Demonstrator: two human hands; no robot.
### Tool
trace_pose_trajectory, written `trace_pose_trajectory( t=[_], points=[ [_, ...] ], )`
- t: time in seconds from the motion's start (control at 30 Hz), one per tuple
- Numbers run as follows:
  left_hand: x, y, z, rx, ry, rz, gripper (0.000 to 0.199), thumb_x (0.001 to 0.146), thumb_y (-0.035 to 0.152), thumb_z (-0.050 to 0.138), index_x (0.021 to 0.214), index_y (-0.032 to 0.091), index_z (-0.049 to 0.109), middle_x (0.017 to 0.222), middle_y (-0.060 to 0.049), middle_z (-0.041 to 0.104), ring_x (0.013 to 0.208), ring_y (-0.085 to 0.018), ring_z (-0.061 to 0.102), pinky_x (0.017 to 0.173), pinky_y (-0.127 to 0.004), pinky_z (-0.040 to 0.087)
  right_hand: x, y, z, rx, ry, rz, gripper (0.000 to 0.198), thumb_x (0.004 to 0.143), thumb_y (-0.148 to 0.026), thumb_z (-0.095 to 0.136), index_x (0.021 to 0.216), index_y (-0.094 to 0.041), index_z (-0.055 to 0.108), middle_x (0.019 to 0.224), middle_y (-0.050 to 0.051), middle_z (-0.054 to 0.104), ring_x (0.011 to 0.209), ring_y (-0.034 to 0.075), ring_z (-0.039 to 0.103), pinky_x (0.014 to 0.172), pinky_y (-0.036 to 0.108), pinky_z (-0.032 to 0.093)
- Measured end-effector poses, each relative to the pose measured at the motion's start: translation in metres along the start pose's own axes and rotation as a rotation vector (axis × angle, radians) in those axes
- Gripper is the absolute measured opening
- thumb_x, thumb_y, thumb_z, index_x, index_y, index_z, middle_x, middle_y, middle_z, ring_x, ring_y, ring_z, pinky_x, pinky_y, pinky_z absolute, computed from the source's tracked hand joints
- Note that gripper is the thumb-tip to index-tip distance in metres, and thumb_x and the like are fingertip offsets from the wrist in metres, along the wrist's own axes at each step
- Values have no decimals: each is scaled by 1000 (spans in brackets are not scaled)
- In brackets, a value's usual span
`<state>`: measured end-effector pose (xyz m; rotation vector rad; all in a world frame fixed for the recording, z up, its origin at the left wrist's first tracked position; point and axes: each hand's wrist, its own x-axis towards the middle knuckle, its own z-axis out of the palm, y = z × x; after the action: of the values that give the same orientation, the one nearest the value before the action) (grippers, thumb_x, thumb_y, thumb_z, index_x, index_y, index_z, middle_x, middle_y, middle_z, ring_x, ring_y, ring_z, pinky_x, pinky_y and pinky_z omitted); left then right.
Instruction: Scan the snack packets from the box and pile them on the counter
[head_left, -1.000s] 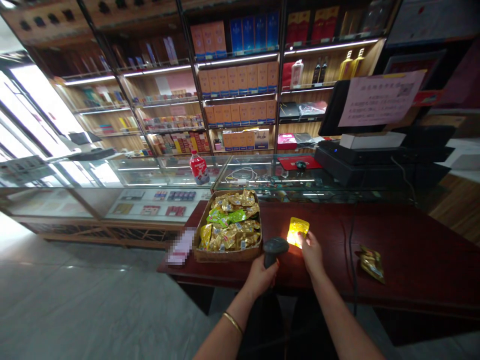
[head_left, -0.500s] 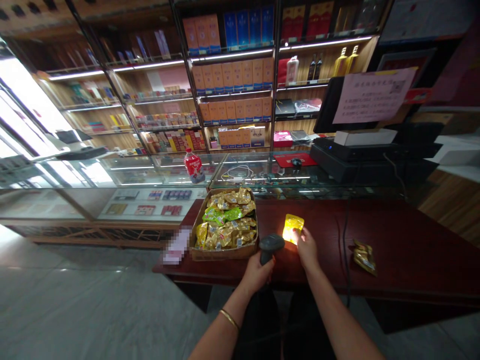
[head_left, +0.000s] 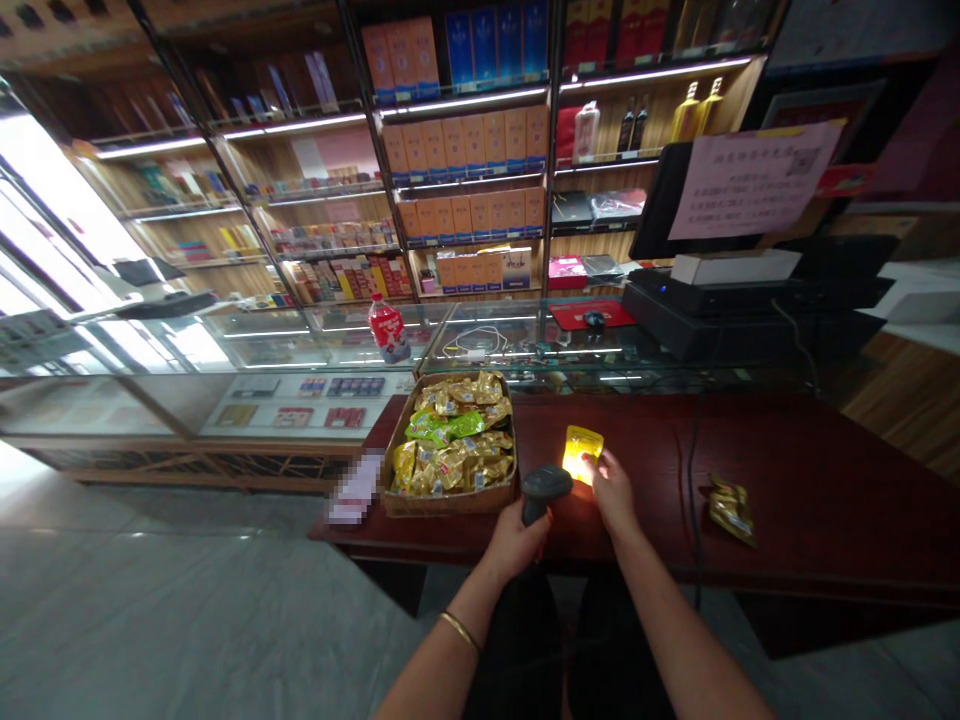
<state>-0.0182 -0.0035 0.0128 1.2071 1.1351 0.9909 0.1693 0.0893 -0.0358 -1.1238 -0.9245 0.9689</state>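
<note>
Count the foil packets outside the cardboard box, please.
2: a yellow foil packet in the right hand, and a gold foil packet on the desk, right of the dark cable. Others could be hidden behind the cardboard box.

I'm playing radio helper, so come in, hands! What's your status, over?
Left hand gripping dark scanner. Right hand pinching yellow packet, brightly lit. Nothing visible between scanner and packet; box of packets left of scanner.
</note>
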Motion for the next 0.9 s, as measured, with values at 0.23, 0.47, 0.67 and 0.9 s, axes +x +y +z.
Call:
trace_pose_trajectory(
  t=[0.23,0.47,0.67,0.9],
  points=[
    [4,-7,1,-16,16,-47,34,79,42,70,99,16,60,51,7,52,36,-9,44,38,-19,36,1,5,-4,-48,43,-13,34,98,-41,64,123,-18,63,115,7,71,94,20,71,82,40,60],
    [4,-9,1,13,19,-51,33,79,40,69,101,16,62,55,7,54,37,-9,46,38,-20,36,-2,8,-4,-131,54,-58,93,82,-53,69,159,-28,23,115,8,76,87,25,76,76,39,61],
    [3,-6,2,28,18,-47,31,80,39,68,99,16,62,55,6,54,37,-9,46,39,-20,36,-4,1,-3,-243,1,-142,43,75,-48,70,109,-24,79,117,10,73,108,30,68,101,44,50],
    [3,-7,1,5,10,-42,32,79,40,69,99,16,60,54,7,54,37,-9,45,39,-21,37,0,8,-5,-268,-64,-118,52,71,-45,76,119,-26,77,118,8,76,102,29,70,101,48,50]
  ],
)
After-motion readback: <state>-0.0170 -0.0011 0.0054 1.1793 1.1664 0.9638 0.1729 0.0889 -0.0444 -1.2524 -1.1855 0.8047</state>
